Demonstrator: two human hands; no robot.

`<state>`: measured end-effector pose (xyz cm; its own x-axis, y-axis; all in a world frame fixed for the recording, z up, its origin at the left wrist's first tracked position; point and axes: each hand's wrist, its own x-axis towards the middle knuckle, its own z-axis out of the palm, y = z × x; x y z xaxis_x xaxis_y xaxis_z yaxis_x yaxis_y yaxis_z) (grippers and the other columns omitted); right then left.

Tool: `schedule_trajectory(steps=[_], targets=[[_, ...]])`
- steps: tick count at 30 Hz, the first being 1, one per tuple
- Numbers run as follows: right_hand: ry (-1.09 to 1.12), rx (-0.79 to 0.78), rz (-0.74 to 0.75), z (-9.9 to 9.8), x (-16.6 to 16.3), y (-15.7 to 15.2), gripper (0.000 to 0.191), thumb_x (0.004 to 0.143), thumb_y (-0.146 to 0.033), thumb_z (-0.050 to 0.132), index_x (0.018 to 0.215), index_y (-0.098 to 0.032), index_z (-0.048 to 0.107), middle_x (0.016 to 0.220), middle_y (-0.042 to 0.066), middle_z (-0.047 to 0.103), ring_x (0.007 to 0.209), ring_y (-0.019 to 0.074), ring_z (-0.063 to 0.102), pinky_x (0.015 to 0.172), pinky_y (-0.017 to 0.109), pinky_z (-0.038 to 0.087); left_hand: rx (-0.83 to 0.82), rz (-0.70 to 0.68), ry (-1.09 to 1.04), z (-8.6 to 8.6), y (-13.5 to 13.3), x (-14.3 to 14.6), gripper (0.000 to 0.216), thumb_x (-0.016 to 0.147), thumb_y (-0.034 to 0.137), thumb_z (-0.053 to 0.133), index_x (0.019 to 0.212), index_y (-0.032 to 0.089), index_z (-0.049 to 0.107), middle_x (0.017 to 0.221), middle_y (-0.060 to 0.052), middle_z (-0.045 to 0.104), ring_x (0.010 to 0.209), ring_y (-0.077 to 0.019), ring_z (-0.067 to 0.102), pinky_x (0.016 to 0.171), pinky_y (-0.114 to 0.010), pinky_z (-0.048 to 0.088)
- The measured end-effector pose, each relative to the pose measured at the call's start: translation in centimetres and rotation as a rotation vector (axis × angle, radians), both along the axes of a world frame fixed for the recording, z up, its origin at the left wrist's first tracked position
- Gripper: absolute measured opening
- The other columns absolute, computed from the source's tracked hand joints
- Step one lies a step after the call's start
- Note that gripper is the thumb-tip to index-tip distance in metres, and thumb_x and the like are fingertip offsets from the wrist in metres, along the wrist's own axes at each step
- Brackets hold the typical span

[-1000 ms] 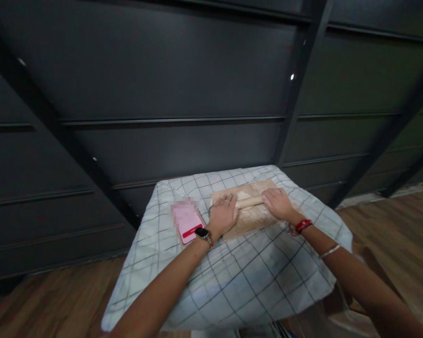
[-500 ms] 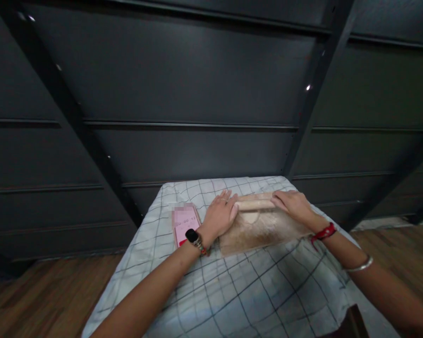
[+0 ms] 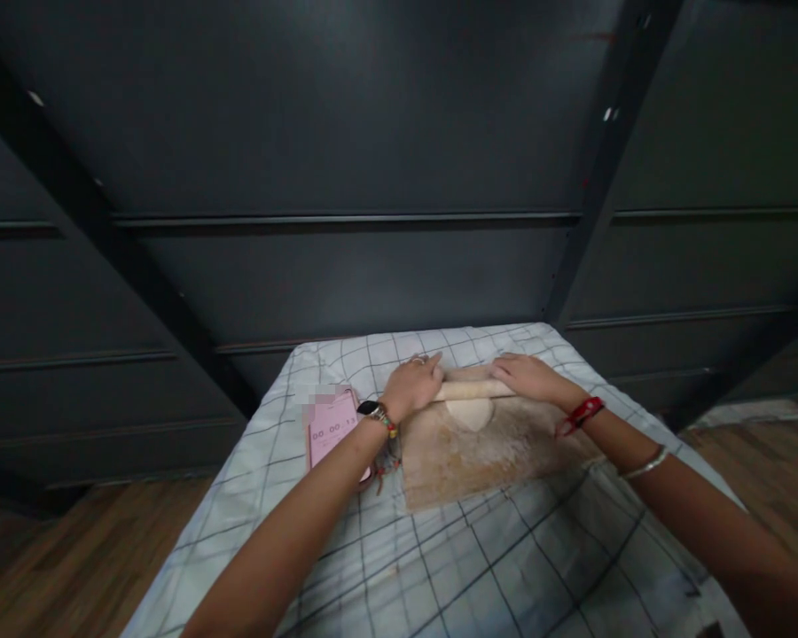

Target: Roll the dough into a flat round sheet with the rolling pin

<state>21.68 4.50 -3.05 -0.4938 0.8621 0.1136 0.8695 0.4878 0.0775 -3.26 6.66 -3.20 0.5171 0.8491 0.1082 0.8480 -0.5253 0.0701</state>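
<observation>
My left hand is closed around the left end of a pale wooden rolling pin. At the other end, my right hand grips the pin with its fingers curled over it. The pin lies crosswise on a flat piece of pale dough. Dough shows on the near side of the pin; the part beneath it is hidden. Under both is a brown, flour-dusted board.
A pink phone showing a running timer lies left of the board. A white checked cloth covers the table. Dark metal panels rise right behind the table's far edge, and wooden floor shows at the sides.
The pin has shifted away from me across the dough, and more dough shows on its near side. Both hands have stayed on the pin. The view has moved slightly.
</observation>
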Motion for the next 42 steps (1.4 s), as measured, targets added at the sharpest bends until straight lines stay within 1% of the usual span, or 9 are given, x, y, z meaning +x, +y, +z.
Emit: schedule_trajectory(steps=[7, 14, 20, 25, 27, 31, 34, 37, 42], targets=[[-0.137, 0.059, 0.206, -1.9, 1.1, 4.1, 0.028, 0.095, -0.016, 0.039, 0.102, -0.011, 0.065, 0.101, 0.012, 0.066, 0.098, 0.0211, 0.054, 0.087, 0.032, 0.04, -0.093, 0.044, 0.033, 0.8, 3.0, 1.2, 0.053, 0.097, 0.03, 0.018, 0.143, 0.012, 0.038, 0.136, -0.014, 0.051, 0.123, -0.025, 0.05, 0.096, -0.034, 0.038], [-0.021, 0.154, 0.09, -0.9, 0.6, 4.3, 0.03, 0.096, -0.025, 0.041, 0.096, -0.013, 0.068, 0.102, 0.013, 0.066, 0.103, 0.021, 0.053, 0.088, 0.033, 0.039, -0.15, 0.017, -0.018, -0.8, 4.4, 0.7, 0.046, 0.096, 0.027, 0.021, 0.131, 0.019, 0.051, 0.138, -0.007, 0.051, 0.123, -0.0204, 0.049, 0.097, -0.032, 0.038], [0.044, 0.203, 0.033, -0.5, -0.4, 0.7, 0.034, 0.097, -0.034, 0.037, 0.098, -0.017, 0.066, 0.108, 0.012, 0.063, 0.105, 0.0234, 0.052, 0.087, 0.034, 0.039, 0.09, 0.028, -0.001, -0.4, 0.6, 0.2, 0.044, 0.095, 0.025, 0.026, 0.129, 0.018, 0.053, 0.134, -0.01, 0.053, 0.129, -0.0265, 0.041, 0.105, -0.047, 0.029], [0.082, 0.202, 0.017, -0.6, -1.1, -3.2, 0.038, 0.098, -0.035, 0.031, 0.106, -0.019, 0.064, 0.106, 0.01, 0.065, 0.103, 0.0237, 0.054, 0.087, 0.036, 0.038, 0.113, 0.026, 0.045, 0.6, -3.4, 0.0, 0.041, 0.095, 0.024, 0.025, 0.117, 0.016, 0.059, 0.116, -0.011, 0.063, 0.114, -0.0233, 0.053, 0.097, -0.036, 0.039], [0.098, 0.208, 0.042, -0.8, -1.5, -5.0, 0.039, 0.097, -0.034, 0.03, 0.109, -0.019, 0.063, 0.109, 0.011, 0.065, 0.102, 0.0239, 0.056, 0.088, 0.036, 0.039, 0.101, 0.065, 0.032, 0.4, -5.0, -0.2, 0.042, 0.096, 0.026, 0.024, 0.121, 0.015, 0.056, 0.112, -0.011, 0.065, 0.11, -0.0231, 0.056, 0.093, -0.035, 0.042], [0.152, 0.244, 0.025, -1.7, -2.1, -8.2, 0.039, 0.096, -0.035, 0.034, 0.116, -0.016, 0.061, 0.12, 0.013, 0.062, 0.107, 0.0251, 0.056, 0.092, 0.037, 0.039, 0.154, 0.037, -0.026, -0.7, -7.8, -0.9, 0.044, 0.096, 0.028, 0.026, 0.131, 0.013, 0.048, 0.128, -0.012, 0.057, 0.124, -0.024, 0.046, 0.105, -0.036, 0.032], [0.189, 0.221, 0.044, -2.1, -2.1, -9.2, 0.042, 0.095, -0.037, 0.035, 0.124, -0.015, 0.057, 0.128, 0.013, 0.059, 0.113, 0.0242, 0.055, 0.095, 0.036, 0.04, 0.162, -0.029, -0.029, -1.0, -8.4, -1.2, 0.044, 0.097, 0.029, 0.027, 0.133, 0.014, 0.046, 0.136, -0.011, 0.05, 0.129, -0.0231, 0.04, 0.11, -0.036, 0.027], [0.182, 0.178, 0.047, -1.7, -1.7, -8.0, 0.044, 0.097, -0.038, 0.031, 0.127, -0.017, 0.056, 0.129, 0.011, 0.058, 0.118, 0.0229, 0.053, 0.098, 0.037, 0.041, 0.134, -0.033, -0.018, -0.6, -7.2, -1.0, 0.043, 0.098, 0.029, 0.021, 0.127, 0.016, 0.05, 0.129, -0.009, 0.055, 0.122, -0.0213, 0.047, 0.103, -0.034, 0.035], [0.144, 0.123, -0.024, -0.6, -1.3, -2.0, 0.048, 0.098, -0.041, 0.026, 0.131, -0.018, 0.053, 0.136, 0.009, 0.053, 0.13, 0.0231, 0.042, 0.104, 0.04, 0.036, 0.131, 0.083, -0.004, 0.6, -2.5, 0.4, 0.045, 0.099, 0.029, 0.017, 0.119, 0.014, 0.055, 0.111, -0.012, 0.064, 0.107, -0.0229, 0.057, 0.086, -0.033, 0.046]])
